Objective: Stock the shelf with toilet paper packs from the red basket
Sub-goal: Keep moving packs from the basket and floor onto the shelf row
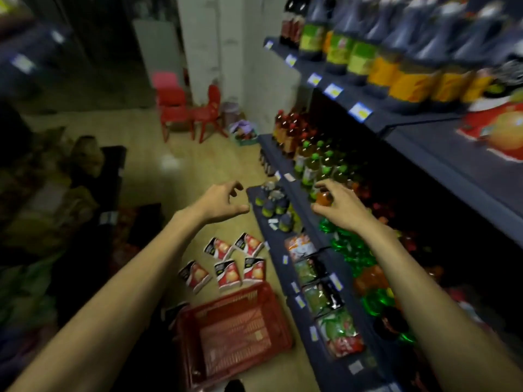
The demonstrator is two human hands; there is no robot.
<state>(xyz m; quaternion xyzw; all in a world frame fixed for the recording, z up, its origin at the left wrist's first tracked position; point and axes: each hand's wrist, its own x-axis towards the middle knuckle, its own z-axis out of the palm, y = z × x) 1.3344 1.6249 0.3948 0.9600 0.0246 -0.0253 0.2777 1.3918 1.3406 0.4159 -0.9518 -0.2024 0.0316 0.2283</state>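
Toilet paper packs cannot be made out anywhere in this blurred view; the red basket sits on the floor at the foot of the shelf, near the bottom edge of the view, and its slatted bottom shows bare. Just beyond the basket's far rim, 5 small red, white and black packets lie scattered flat on the floor, close to the front edge of the lowest shelf board.

Both bare arms reach forward. The left hand hovers over the floor just off the outer corner of the lowest board, fingers loosely curled, thumb pointing toward the shelf, holding nothing. The right hand hangs over the front edge of the next board up, fingers bent downward above an orange-capped bottle; whether the fingertips touch the cap cannot be told, and nothing is plainly gripped.

On the lowest board stand small dark bottles with yellow-green labels near its far corner, and bagged snacks fill the front edge toward the near end. The board above carries green-capped bottles and shiny green wrapped goods. The top board holds large bottles with orange and green labels, with price tags along its front edge.

Across the floor, by the white wall, stand red plastic chairs.
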